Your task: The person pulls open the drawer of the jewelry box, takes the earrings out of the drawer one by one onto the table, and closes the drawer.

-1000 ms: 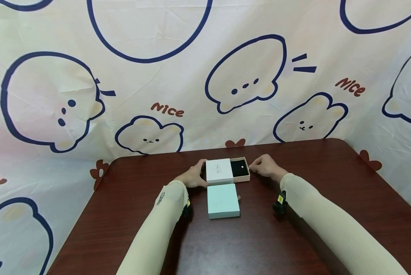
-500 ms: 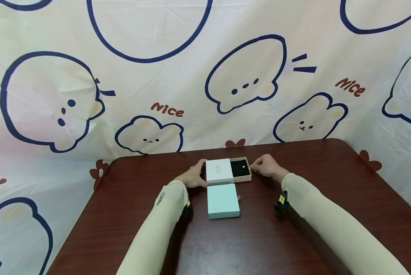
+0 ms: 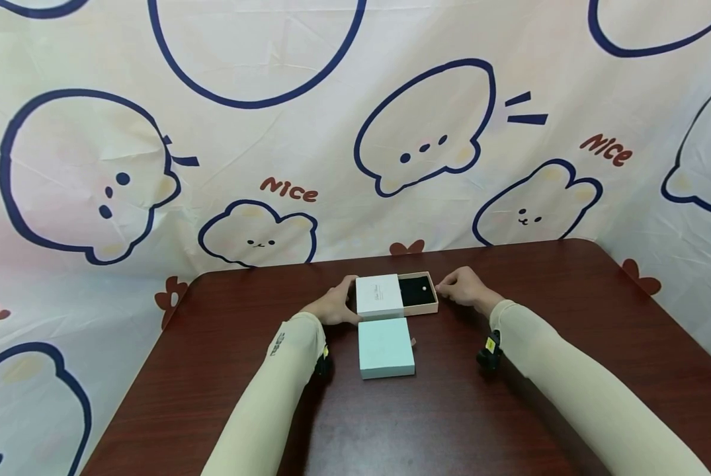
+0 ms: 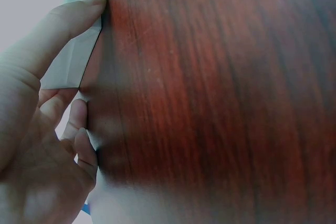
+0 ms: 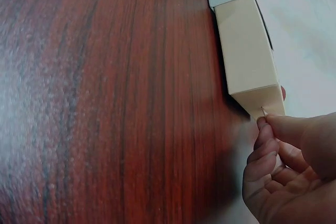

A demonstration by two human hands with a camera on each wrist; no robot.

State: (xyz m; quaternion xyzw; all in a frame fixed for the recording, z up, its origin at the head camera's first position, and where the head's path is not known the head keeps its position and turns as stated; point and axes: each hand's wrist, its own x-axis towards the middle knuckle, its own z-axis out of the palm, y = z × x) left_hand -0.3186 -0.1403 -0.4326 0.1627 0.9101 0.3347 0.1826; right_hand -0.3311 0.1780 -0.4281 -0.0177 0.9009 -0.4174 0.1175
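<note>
A white box sleeve (image 3: 379, 295) with small printing lies near the back of the table. My left hand (image 3: 333, 304) grips its left end, thumb along the near side and fingers at the far side. Out of the sleeve's right end juts a beige drawer (image 3: 420, 309). Its black insert (image 3: 413, 291) bears a small pale round bead (image 3: 424, 288). With thumb and forefinger, my right hand (image 3: 463, 287) pinches a thin pull tab (image 5: 263, 111) on the drawer's end wall. The sleeve's left end is partly covered by my left hand.
Just in front of the sleeve sits a light blue box (image 3: 386, 348), close to it, with a small tab at its right side. Both lie on a dark brown table (image 3: 450, 423). A cloth with cartoon prints (image 3: 331, 145) hangs behind the table's back edge.
My right hand has moved slightly to the right, and the drawer has slid a little farther out of the sleeve. The left hand and the light blue box have stayed in place.
</note>
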